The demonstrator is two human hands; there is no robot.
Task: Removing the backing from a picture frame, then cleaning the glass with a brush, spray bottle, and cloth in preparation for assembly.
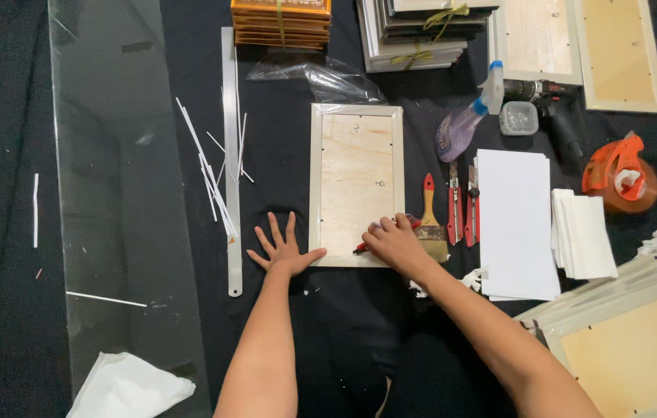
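Now the left hand [282,251] lay flat, fingers spread, holding nothing, at the frame [357,184]'s seven o'clock corner. Centre table, the frame sat back-up. The right hand [394,244] gripped a red-handled tool [361,248] at its five o'clock edge; a slip could gouge the backing. Brush [430,220] crowded three o'clock; room remained at six.

Face-down picture frame with plywood backing [357,184]: laid at table centre. Long metal ruler [231,155]: to its left; large clear glass sheet [115,193] farther left. Wooden-handled paintbrush [430,220]: just right of the frame, then white paper stack [516,223]. Stacked frames [413,31]: behind.
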